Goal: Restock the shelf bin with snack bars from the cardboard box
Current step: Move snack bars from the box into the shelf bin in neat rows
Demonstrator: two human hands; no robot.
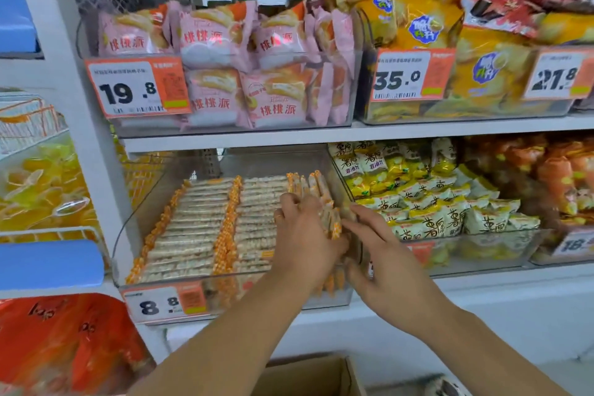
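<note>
Clear shelf bin (pixel 135 228) on the lower shelf, holding two flat rows of snack bars (pixel 193 228) left of the fingers and a third row on edge right at the fingertips; cardboard box (pixel 308 376) open at bottom, well below both wrists. Left hand (pixel 302 235) inside the bin, fingers curled and pressed together against the upright bars; right hand (pixel 385 264) just beside it at the bin's right wall, fingers straight and slightly spread, tips touching the same bars. Price tag (pixel 164 304) on bin front, below-left of the fingers.
</note>
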